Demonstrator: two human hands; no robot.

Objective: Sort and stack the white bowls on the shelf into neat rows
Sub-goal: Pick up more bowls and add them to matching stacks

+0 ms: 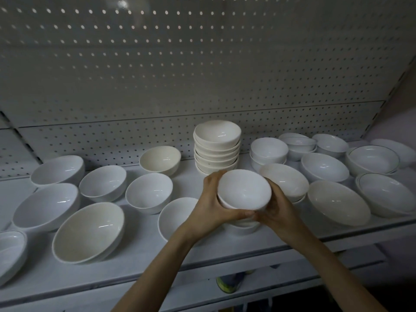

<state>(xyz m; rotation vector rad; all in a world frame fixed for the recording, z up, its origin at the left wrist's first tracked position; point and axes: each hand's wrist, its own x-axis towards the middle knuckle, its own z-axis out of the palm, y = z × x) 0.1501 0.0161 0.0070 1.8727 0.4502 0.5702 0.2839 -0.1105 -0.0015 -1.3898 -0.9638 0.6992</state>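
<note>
A small, round, shiny white bowl point(244, 190) is held up over the front middle of the flat white metal shelf point(157, 266). The left hand point(210, 206) curls around its left side. The right hand point(278, 210) curls around its right side. Both thumbs meet under it. Just below sits another white bowl point(240, 227), mostly hidden. Behind stands a tall stack of cream-white bowls point(216, 152), each sitting inside the next. More smooth, round bowls sit all over the shelf, like the big cream bowl point(90, 233) on the left. The grey back wall point(202, 64) is full of little holes.
</note>
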